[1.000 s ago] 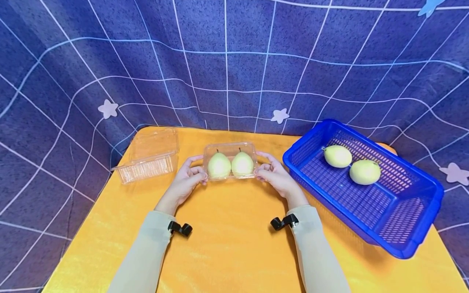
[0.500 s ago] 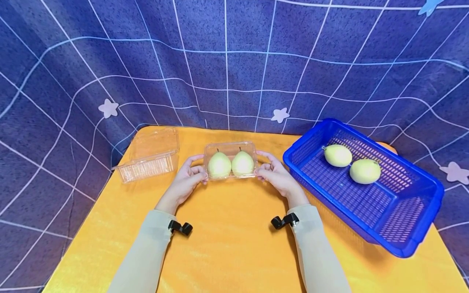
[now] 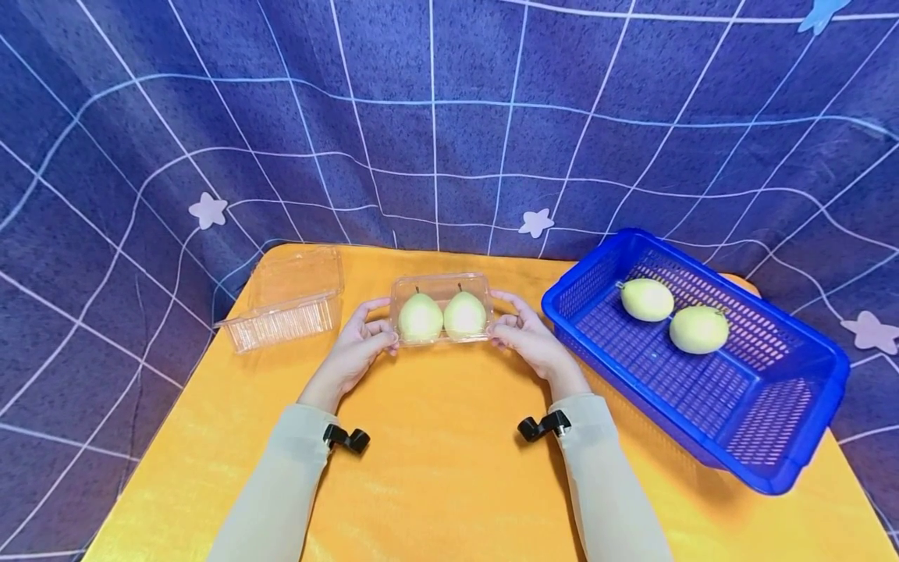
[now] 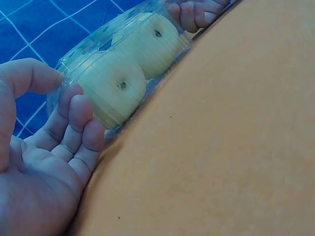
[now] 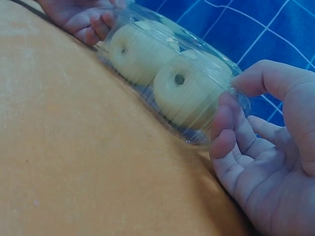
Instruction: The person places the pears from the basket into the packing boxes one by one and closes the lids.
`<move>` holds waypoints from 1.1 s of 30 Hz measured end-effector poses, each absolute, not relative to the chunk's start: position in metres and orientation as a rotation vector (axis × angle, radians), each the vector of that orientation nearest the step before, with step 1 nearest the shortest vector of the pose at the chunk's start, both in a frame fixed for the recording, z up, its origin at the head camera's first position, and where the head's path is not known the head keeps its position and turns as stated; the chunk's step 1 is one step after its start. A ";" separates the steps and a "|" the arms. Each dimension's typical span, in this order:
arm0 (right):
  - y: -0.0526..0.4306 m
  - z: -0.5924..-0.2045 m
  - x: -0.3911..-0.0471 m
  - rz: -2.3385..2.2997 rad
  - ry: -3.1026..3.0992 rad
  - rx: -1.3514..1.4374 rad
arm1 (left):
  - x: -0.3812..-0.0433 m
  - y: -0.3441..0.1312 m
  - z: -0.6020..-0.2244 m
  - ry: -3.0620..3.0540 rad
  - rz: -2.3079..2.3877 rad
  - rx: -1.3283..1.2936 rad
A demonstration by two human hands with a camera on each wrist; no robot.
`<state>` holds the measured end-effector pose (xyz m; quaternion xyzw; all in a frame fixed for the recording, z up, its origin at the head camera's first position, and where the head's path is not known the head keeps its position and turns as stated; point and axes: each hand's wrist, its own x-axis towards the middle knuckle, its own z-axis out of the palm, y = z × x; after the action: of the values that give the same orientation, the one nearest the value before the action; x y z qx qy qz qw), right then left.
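A clear plastic clamshell box [image 3: 441, 282] is at the middle of the table with its lid down. Inside sit two pale green pears, a left pear [image 3: 421, 317] and a right pear [image 3: 465, 315], side by side with stems pointing away from me. My left hand [image 3: 357, 341] holds the box's left end between thumb and curled fingers. At the opposite end my right hand [image 3: 528, 341] grips it the same way. In the left wrist view the nearer pear [image 4: 110, 91] shows its base through the ribbed plastic wall; the right wrist view shows a similar pear [image 5: 189, 96] close to the right fingertips.
To the left, a second clear clamshell box [image 3: 284, 321] stands with its lid raised. A blue plastic basket [image 3: 653, 398] is on the right, holding a pear [image 3: 648, 300] and another pear [image 3: 699, 329]. Behind the orange-covered table [image 3: 442, 460] hangs a blue curtain [image 3: 393, 140].
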<state>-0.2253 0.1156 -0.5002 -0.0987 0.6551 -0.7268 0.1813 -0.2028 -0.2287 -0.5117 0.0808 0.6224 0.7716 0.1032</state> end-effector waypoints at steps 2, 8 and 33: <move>0.116 -0.502 -0.225 -2.054 1.854 -0.277 | -0.204 -0.228 -0.513 1.845 2.270 0.232; 0.112 -0.502 -0.224 -2.093 1.879 -0.259 | -0.205 -0.223 -0.510 1.878 2.276 0.207; 0.085 -0.502 -0.239 -2.319 2.082 0.038 | -0.244 -0.175 -0.485 2.130 2.194 0.019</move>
<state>-0.2393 0.0850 -0.5024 0.0123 0.6678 -0.7441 0.0125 -0.2444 -0.1750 -0.4849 0.0061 0.6958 0.7170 0.0418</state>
